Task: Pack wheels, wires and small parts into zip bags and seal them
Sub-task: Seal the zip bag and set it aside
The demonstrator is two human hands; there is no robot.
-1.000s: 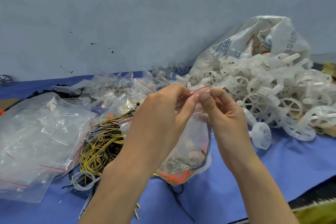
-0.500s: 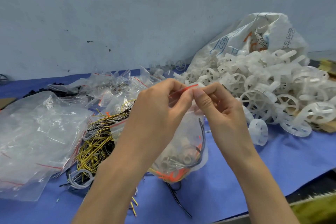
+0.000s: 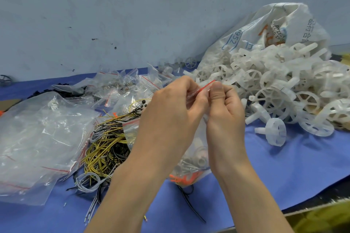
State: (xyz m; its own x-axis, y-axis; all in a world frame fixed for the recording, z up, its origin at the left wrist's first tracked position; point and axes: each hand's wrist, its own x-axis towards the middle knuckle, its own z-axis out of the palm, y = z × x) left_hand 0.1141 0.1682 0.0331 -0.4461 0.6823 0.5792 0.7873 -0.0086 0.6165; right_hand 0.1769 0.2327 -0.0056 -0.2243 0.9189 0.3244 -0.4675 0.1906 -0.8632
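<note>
A clear zip bag (image 3: pixel 193 161) with a red seal strip hangs upright between my hands, its bottom resting on the blue table cover. Inside it lie white wheels, metal pins and an orange part. My left hand (image 3: pixel 170 113) pinches the red strip at the bag's top from the left. My right hand (image 3: pixel 223 108) pinches the same strip from the right, thumb pressed on it. A tangle of yellow and black wires (image 3: pixel 108 138) lies left of the bag. White plastic wheels (image 3: pixel 272 89) are heaped at the right.
A pile of empty clear bags (image 3: pixel 37 138) covers the left of the table. Filled small zip bags (image 3: pixel 123 89) lie behind the wires. A white woven sack (image 3: pixel 280 26) leans on the wall behind the wheels. One loose wheel (image 3: pixel 275 134) stands near my right hand.
Both hands have closed in on each other along the red seal strip, the right thumb now pressed onto it. The bag stays in place.
</note>
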